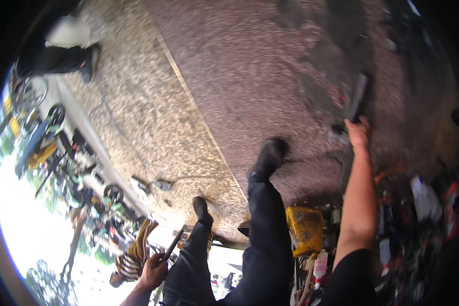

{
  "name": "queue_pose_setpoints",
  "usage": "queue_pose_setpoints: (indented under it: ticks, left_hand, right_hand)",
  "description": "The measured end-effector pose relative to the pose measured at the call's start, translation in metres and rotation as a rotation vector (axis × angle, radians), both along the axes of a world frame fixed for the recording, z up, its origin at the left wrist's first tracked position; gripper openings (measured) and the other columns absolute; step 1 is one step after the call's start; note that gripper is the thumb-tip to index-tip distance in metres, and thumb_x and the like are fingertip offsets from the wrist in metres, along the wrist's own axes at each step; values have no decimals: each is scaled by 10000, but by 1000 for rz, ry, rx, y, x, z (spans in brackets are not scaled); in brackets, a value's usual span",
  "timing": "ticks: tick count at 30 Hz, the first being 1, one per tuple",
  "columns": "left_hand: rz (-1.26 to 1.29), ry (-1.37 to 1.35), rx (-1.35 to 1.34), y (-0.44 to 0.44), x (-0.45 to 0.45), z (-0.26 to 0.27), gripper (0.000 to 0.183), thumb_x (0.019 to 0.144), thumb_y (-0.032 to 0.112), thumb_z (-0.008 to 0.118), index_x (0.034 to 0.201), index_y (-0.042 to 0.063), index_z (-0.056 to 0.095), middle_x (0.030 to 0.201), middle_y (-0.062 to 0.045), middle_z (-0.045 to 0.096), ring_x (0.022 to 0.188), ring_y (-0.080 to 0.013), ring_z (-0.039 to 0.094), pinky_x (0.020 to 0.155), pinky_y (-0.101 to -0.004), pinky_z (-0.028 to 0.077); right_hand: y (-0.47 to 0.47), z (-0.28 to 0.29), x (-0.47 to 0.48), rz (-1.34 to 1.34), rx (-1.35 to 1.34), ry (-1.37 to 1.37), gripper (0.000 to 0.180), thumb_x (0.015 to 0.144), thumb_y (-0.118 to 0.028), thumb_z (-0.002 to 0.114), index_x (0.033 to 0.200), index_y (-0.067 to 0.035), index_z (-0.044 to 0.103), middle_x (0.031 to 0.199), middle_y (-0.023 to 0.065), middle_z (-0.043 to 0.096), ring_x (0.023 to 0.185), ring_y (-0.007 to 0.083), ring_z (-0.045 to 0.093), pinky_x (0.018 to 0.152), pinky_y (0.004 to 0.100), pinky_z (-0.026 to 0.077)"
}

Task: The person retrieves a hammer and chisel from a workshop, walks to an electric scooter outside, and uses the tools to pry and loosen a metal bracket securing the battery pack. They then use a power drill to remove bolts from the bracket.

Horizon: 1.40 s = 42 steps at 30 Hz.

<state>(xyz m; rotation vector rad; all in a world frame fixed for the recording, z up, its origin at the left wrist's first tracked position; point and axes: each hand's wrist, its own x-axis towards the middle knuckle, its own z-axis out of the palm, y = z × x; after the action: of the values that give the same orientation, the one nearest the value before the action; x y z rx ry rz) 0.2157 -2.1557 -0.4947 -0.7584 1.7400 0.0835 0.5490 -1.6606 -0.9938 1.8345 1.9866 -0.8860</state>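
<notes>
My left hand (155, 269), at the lower left, is closed around a dark rod-like handle (173, 244) that slants up past my trouser leg. At the right, my right arm is stretched out over the paving, and my right hand (358, 134) grips the near end of a dark, elongated object (358, 93). Motion blur hides what kind of object it is. A small dark item (338, 129) lies close beside that hand; whether they touch, I cannot tell. My shoes (271, 151) stand apart, one on reddish ground and one on pebbled paving.
A yellow container (305, 229), a white bottle with red parts (320, 267) and a white bag (424, 199) sit among clutter at the lower right. Scooters (114, 194) line the left. One person stands upper left; another in a striped top (132, 264) is lower left.
</notes>
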Motion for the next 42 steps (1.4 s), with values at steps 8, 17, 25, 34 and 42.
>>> queue_pose_setpoints:
  ticks: [8, 17, 25, 34, 42]
  left_hand:
    - [-89, 11, -74, 9, 10, 16, 347, 901, 173, 585, 1190, -20, 587, 750, -34, 601, 618, -115, 561, 538, -299, 447]
    - [10, 81, 211, -63, 18, 97, 394, 934, 192, 582, 1260, -29, 566, 998, -168, 671, 914, -213, 643, 810, -352, 516]
    - [-113, 361, 575, -209, -10, 119, 373, 924, 220, 619, 1207, -23, 620, 1048, -196, 683, 959, -287, 655, 860, -388, 502]
    - [74, 720, 206, -430, -37, 174, 356, 862, 293, 576, 1058, 17, 689, 1046, -279, 669, 1028, -432, 631, 917, -500, 487]
    - [999, 918, 96, -511, 103, 224, 265, 885, 209, 580, 970, -27, 664, 641, -137, 608, 563, -269, 618, 513, -410, 478]
  right_hand:
    - [-32, 36, -29, 281, -292, 115, 282, 750, -133, 734, 965, 18, 635, 984, 222, 676, 962, 406, 634, 839, 472, 483]
    - [-149, 260, -107, -216, -471, 374, 213, 992, -310, 587, 1029, -102, 564, 748, -33, 529, 614, 53, 461, 547, 234, 378]
    - [-226, 464, -165, -657, -476, 701, 351, 987, -301, 602, 1297, -142, 561, 720, -19, 510, 545, 104, 474, 530, 278, 447]
    - [-347, 641, -263, -636, -924, 1342, 288, 835, -56, 621, 1121, -41, 646, 1019, 202, 686, 913, 365, 672, 761, 408, 557]
    - [-518, 668, -454, -203, -1107, 612, 290, 949, -353, 598, 1046, -79, 601, 831, 70, 646, 711, 234, 655, 587, 383, 559]
